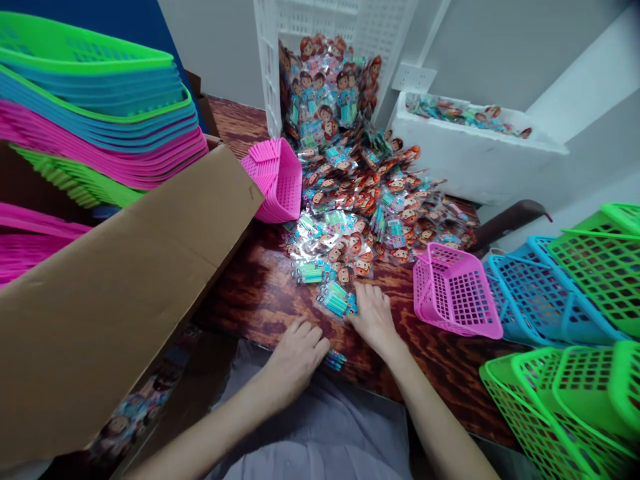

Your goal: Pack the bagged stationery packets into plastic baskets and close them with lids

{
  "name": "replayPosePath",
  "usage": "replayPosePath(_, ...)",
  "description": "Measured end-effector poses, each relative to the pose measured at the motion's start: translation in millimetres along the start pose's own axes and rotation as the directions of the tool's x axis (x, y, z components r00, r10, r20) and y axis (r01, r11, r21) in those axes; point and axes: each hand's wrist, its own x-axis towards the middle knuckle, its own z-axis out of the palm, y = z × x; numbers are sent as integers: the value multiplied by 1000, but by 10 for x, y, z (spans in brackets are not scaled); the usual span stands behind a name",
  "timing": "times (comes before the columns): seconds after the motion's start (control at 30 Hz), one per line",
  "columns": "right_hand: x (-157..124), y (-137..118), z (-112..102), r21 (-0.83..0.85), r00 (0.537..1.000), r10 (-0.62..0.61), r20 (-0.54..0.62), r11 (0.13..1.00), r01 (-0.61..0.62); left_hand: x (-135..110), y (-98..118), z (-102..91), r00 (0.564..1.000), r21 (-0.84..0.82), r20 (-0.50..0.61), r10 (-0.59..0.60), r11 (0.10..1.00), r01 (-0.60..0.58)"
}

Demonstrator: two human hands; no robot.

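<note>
My left hand [297, 353] is closed at the table's front edge, its fingers curled over a small stack of cartoon-figure packets [336, 361] that sticks out from under it. A little further forward, my right hand [373, 317] has its fingers bent and its thumb at the end of a clear packet [336, 299] with pale green and yellow sticks. Its fingertips are partly hidden. Just beyond lies another such packet [311, 272], at the front of a large loose pile of packets [370, 193].
A white crate [273, 87] full of packets stands behind the pile, beside a white foam box [450, 147]. Pink baskets [287, 180] sit left, near a cardboard box [150, 267] with stacked baskets. Right are a pink basket [467, 293], blue baskets [550, 287] and green baskets [575, 380].
</note>
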Motion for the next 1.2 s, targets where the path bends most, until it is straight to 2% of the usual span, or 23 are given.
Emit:
replayPosePath(0.23,-376,-253,-63,-3,981,-183,62,983,183,-30,16,-3,1000,-8,-13,7,1000,-7)
replayPosePath(0.43,-593,-265,-165,227,958,-240,159,953,201,-109,33,-2,1000,-26,-13,14,1000,-14)
replayPosePath(0.6,-737,-272,-173,369,943,-285,173,906,206,-231,51,5,998,-45,62,-8,999,11)
replayPosePath(0.87,-755,-322,-200,221,949,-266,171,949,227,-306,74,-7,999,-123,20,-33,992,35)
replayPosePath(0.97,-752,-328,-193,216,944,-287,162,944,250,-312,96,-29,997,-142,-37,-70,988,64)
replayPosePath(1.07,-744,-331,-159,224,940,-312,139,934,277,-253,90,-69,991,-86,-106,-83,994,74)
replayPosePath(1.13,-700,-305,-149,242,932,-342,122,921,306,-169,62,-97,996,-19,-77,-42,999,41)
replayPosePath(1.2,-595,-243,-174,289,914,-379,144,900,327,-71,23,-115,1000,26,24,-4,1000,3)
